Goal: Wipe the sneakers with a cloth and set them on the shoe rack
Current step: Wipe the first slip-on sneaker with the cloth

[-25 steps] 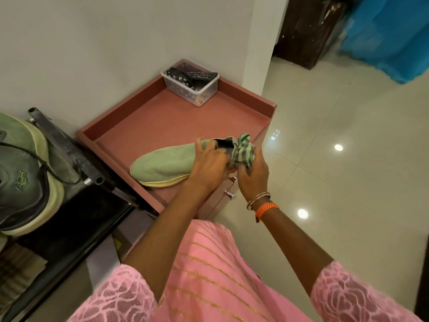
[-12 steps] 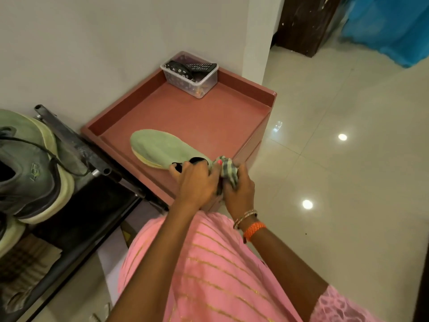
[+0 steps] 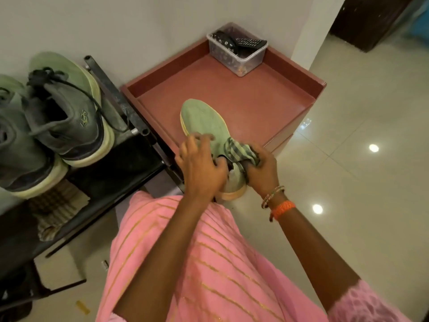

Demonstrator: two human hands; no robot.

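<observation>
person: standing over the job in a pink top with gold stripes (image 3: 209, 263); orange band and thin bangles (image 3: 279, 203) on the right wrist
left hand (image 3: 202, 168): on the heel end of the sneaker, fingers curled over the upper; looks like it's gripping the shoe to steady it, though the fingertips are a bit blurred
right hand (image 3: 261, 169): clenched round a bunched striped cloth (image 3: 240, 152); cloth pressed against the shoe's collar
sneaker in hand (image 3: 206, 124): pale green, cream sole; toe points far, over the tray; heel hangs past the tray's near edge, close to the person
red tray-top cabinet (image 3: 267, 105): raised rim all round; sits in the corner against the wall
plastic tub (image 3: 236, 54): clear, far corner of the tray; dark remotes (image 3: 241, 41) poking out the top
shoe rack (image 3: 111, 170): dark metal, left of the cabinet, just beside it
on the rack: two grey-green sneakers (image 3: 67, 112) side by side on the top shelf; checked cloth (image 3: 55, 208) on the shelf below
floor (image 3: 359, 182): glossy cream tiles on the right, ceiling lights reflecting
</observation>
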